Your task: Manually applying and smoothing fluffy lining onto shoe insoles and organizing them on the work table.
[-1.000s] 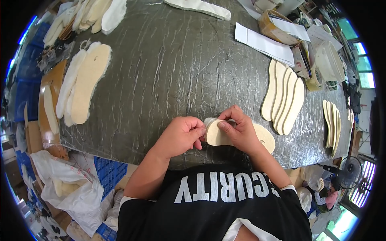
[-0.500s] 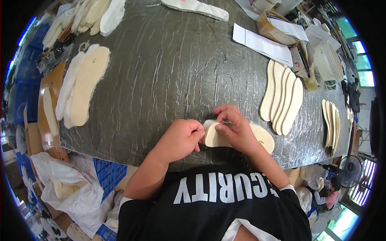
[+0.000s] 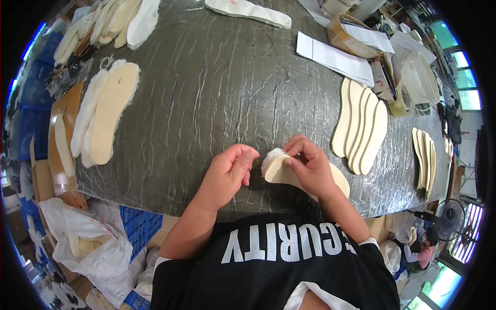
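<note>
Near the table's front edge, my right hand [image 3: 310,169] pinches the edge of a cream insole [image 3: 279,172] between thumb and fingers. White fluffy fleece [image 3: 272,154] shows at the insole's left end. That end is lifted and bent, and the other end [image 3: 339,182] extends to the right, past my wrist. To the left, my left hand [image 3: 232,166] is apart from the insole, its thumb pressed to its curled fingers. Whatever those fingers hold, if anything, is hidden.
Fleece-backed insoles [image 3: 109,113] lie at left, with more piled [image 3: 116,23] far left. A white insole [image 3: 250,11] lies at the far edge. Cream insoles [image 3: 369,132] overlap at right, near a smaller stack [image 3: 423,160], white paper [image 3: 335,58] and a cardboard tub [image 3: 347,37].
My left hand has moved left, away from the insole. The insole's left end has lifted and bent, baring more white fleece. My right hand still grips it.
</note>
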Motion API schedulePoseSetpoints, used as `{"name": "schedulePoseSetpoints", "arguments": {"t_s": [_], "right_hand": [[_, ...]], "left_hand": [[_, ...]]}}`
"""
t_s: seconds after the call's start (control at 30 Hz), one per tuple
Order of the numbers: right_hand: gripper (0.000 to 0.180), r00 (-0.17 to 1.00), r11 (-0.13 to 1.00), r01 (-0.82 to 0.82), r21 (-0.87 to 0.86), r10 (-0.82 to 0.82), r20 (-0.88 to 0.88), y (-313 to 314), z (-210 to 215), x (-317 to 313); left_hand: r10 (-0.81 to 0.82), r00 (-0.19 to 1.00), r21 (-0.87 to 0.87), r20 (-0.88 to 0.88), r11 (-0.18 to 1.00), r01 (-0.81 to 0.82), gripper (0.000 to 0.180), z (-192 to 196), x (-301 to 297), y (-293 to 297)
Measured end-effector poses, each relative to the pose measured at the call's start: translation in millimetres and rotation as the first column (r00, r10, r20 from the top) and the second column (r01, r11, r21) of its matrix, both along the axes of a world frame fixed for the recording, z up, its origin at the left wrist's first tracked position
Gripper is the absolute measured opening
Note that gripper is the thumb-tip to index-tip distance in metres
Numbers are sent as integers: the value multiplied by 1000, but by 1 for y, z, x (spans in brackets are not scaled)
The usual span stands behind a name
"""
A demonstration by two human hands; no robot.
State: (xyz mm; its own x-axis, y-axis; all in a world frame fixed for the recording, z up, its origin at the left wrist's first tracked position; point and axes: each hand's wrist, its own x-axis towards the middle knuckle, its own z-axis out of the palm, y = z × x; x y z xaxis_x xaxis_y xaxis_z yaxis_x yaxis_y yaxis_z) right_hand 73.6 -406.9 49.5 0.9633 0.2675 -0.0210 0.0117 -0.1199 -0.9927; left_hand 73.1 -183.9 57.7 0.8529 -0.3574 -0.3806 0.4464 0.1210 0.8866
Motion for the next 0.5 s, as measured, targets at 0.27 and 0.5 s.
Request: {"name": "schedulePoseSetpoints", "arguments": {"t_s": [0.27,0.5], "right_hand": [[35,1000,999,-10,49,11,-9,-3,-7,-3],[93,861,658,-51,-751,410,301,-2,33,-2]], "left_hand": [[-128,980,146,153,984,106,18,-3,1,-12],[90,980,-203,-177,971,-126,13,-7,15,-6]]}}
